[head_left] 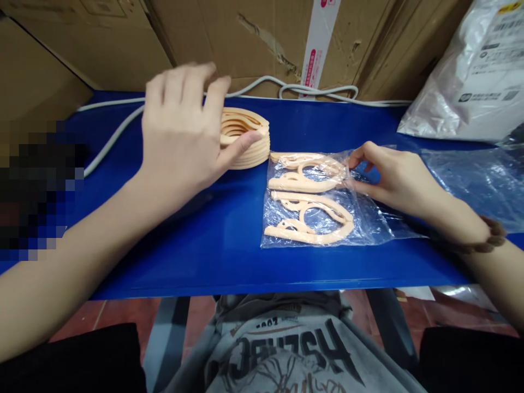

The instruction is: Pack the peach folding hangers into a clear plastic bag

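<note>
My left hand is raised over the blue table, palm down with fingers apart, slightly blurred. Its thumb overlaps a stack of beige curved plastic pieces in view; whether they touch is unclear. A clear plastic bag lies flat right of the stack, with beige folding hanger-like pieces inside, one group above another. At the bag's right side, my right hand pinches the plastic near the upper pieces between thumb and fingers.
The blue table ends in front of my body. More clear plastic lies at the right. A white printed package stands at the back right. A white cable runs along the back before cardboard boxes.
</note>
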A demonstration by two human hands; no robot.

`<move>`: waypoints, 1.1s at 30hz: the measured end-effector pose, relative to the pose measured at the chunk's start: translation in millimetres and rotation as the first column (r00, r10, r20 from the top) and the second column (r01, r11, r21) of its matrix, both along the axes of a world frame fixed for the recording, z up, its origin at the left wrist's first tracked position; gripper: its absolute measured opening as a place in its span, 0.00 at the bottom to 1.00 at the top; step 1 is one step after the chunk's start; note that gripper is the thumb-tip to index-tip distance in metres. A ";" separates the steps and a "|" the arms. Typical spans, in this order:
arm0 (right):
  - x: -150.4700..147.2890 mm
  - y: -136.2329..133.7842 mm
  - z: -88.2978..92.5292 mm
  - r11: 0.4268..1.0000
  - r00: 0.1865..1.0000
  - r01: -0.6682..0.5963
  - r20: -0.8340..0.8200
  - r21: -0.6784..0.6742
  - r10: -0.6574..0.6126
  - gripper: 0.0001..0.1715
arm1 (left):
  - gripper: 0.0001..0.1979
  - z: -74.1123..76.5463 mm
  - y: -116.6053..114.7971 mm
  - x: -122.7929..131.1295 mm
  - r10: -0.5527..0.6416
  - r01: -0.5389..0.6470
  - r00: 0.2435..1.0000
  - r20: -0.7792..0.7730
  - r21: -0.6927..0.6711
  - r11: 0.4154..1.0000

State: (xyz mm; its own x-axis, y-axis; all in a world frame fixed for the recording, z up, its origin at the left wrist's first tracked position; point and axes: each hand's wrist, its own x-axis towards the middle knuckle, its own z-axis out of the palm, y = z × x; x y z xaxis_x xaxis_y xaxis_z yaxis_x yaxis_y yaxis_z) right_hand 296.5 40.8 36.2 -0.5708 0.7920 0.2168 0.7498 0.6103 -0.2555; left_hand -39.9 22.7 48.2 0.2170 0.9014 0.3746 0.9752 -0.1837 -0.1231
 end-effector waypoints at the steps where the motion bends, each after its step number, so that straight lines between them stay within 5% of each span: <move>1: -0.1 -0.5 0.8 1.000 1.000 -0.002 0.005 0.002 0.002 0.22 | 0.41 -2.0 3.8 -2.0 0.025 -0.025 1.000 0.000 -0.042 0.999; 7: 4.0 -4.0 9.8 1.000 0.998 -0.016 0.057 0.007 0.016 0.13 | 0.52 -0.9 11.6 -9.4 0.026 -0.026 1.000 -0.005 -0.158 0.987; 17: 1.6 -17.4 20.6 0.978 0.998 0.029 -0.058 0.208 -0.018 0.06 | 0.70 1.1 8.2 -8.8 -0.085 0.085 0.996 0.021 0.025 0.996; 21: -18.6 -35.0 22.5 1.000 0.952 -0.029 -0.304 -0.004 0.026 0.11 | 0.65 4.0 -18.1 9.5 -0.252 0.252 0.966 0.063 0.008 0.968; 26: -39.4 -53.8 21.0 0.930 0.890 -0.189 -0.454 -0.314 0.027 0.14 | 0.48 3.8 -49.4 38.8 -0.428 0.444 0.894 0.133 -0.131 0.887; 33: -35.3 -43.6 23.6 0.895 0.855 -0.126 -0.505 -0.428 -0.121 0.18 | 0.33 -2.1 -45.4 44.1 -0.427 0.468 0.876 0.224 -0.178 0.866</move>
